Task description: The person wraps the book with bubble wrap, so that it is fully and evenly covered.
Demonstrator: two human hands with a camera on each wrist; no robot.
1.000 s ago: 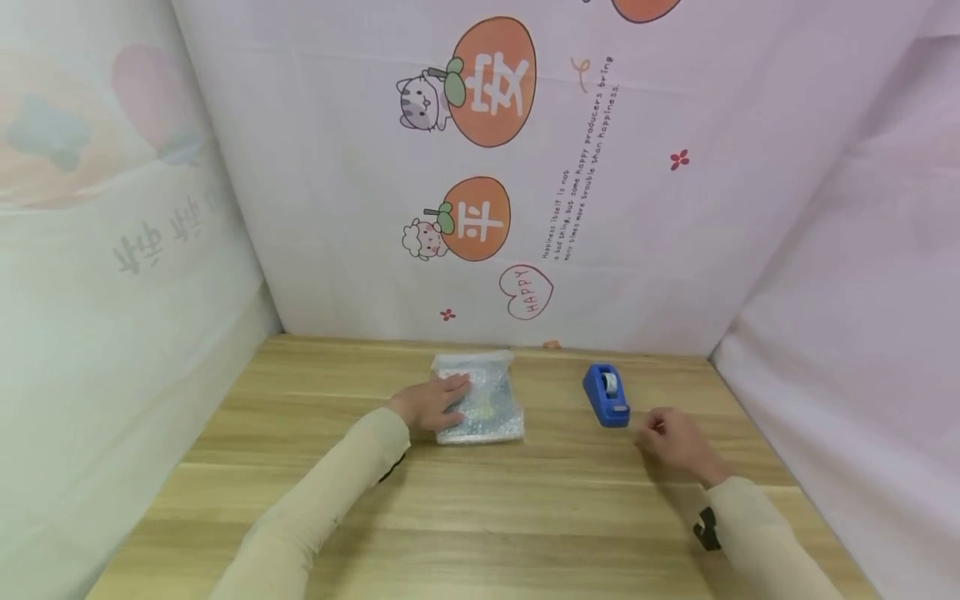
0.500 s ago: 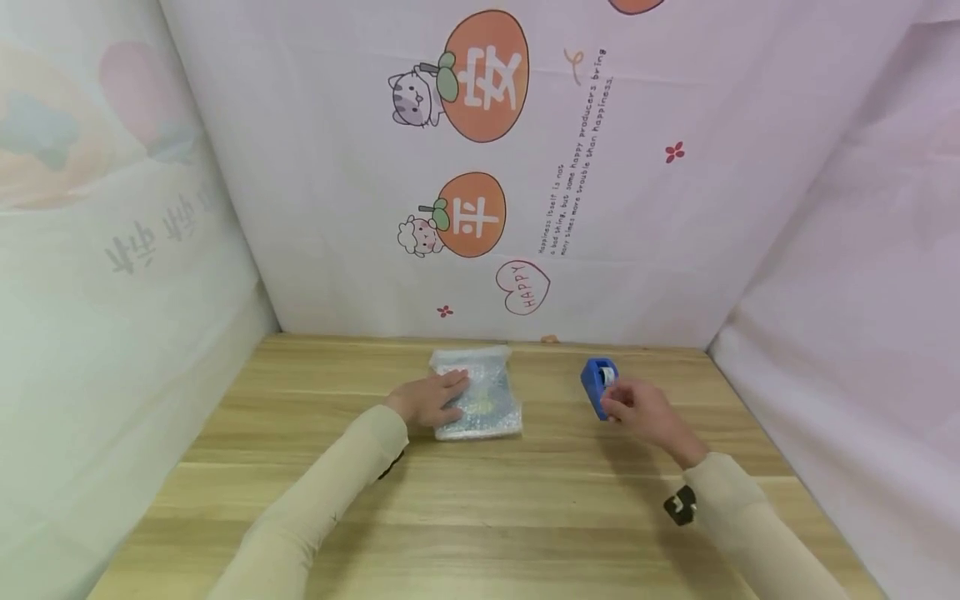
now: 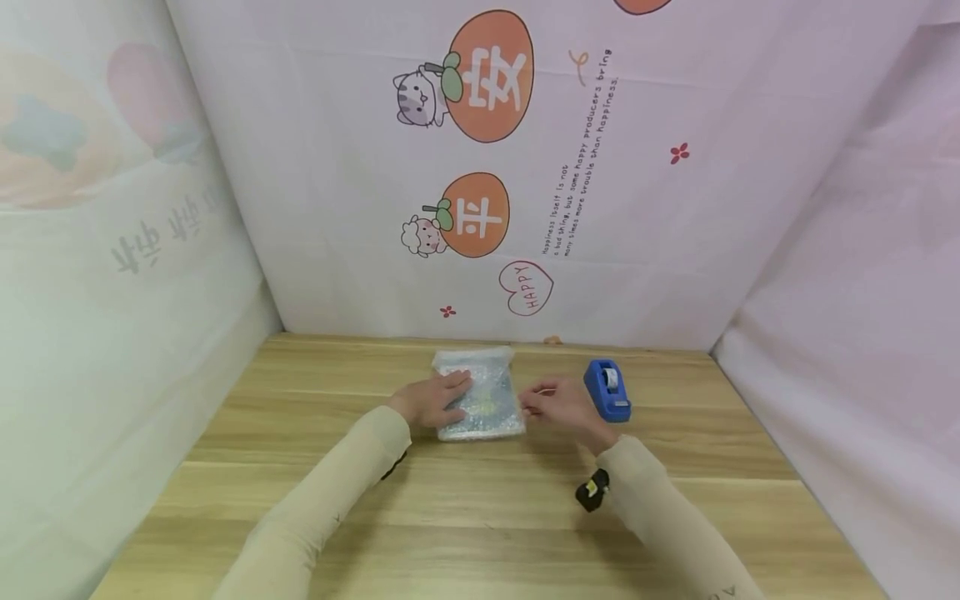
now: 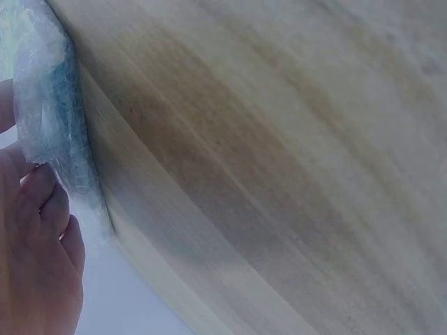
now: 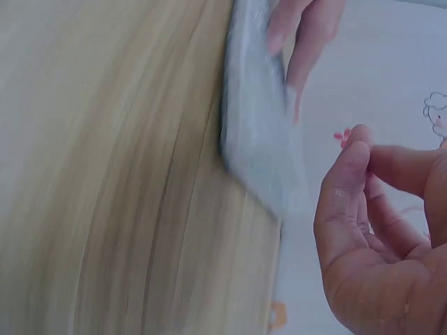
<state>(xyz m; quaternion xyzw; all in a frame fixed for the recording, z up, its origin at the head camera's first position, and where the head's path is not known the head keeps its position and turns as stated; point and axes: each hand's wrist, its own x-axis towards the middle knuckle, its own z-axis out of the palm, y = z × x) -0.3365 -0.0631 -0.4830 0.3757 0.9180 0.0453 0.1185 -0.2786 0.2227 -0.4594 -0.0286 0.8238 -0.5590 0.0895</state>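
Observation:
A flat bluish item in bubble wrap (image 3: 491,400) lies on the wooden table; its kind is blurred by the wrap. My left hand (image 3: 433,400) rests on its left side with fingers spread, and presses on it. At the package's right edge is my right hand (image 3: 562,404), thumb and index fingertips pinched together. A faint pale strip, seemingly clear tape (image 3: 543,392), shows at those fingertips. In the right wrist view, the right hand (image 5: 380,237) is apart from the wrapped package (image 5: 258,125). Behind the right hand stands a blue tape dispenser (image 3: 609,392) holding a roll.
The wooden table (image 3: 480,517) meets a printed cloth wall (image 3: 637,292) at the back. White cloth walls also close off the left and right sides. A dark band (image 3: 592,490) hangs at the right wrist.
My right hand has come from the right of the tape dispenser, across its front, to the package's right edge, still pinching. My left hand and the package have stayed put.

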